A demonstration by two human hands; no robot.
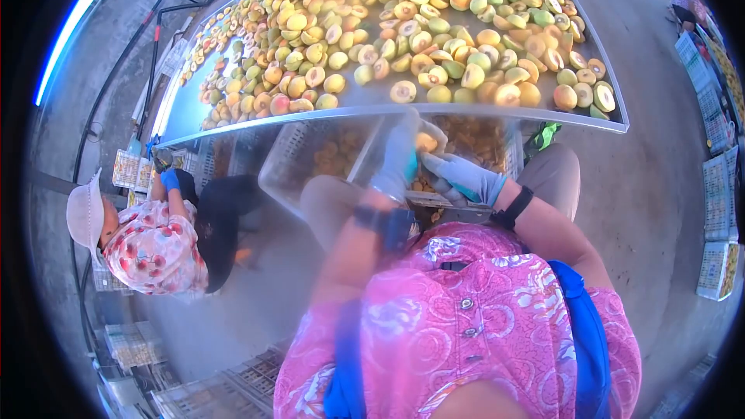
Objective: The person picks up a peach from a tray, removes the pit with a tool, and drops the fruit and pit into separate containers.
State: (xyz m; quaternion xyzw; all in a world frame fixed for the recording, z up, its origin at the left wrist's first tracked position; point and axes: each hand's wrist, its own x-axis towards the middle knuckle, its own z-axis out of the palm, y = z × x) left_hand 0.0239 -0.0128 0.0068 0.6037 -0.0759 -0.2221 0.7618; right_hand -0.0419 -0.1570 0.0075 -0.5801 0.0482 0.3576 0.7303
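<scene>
My left hand [400, 157], in a grey-and-teal glove and blurred by motion, is closed around a halved yellow fruit [425, 142] that looks like a peach or apricot. Close against it from the right is my right hand [468, 178], gloved alike, its fingers bent and pressed together at the fruit. Whether a small tool is in that right hand is hidden. Both hands are above my lap, over a crate [511, 157] holding orange fruit pieces [473, 133], just below the near edge of a metal table [372, 115]. Many fruit halves [473, 75] are spread across this table.
A pale plastic crate [283, 167] with fruit pieces stands left of my knees. Further left sits a co-worker [155, 252] in a hat and blue gloves. Stacked crates [718, 186] line the right side. More crates [136, 344] stand at the lower left.
</scene>
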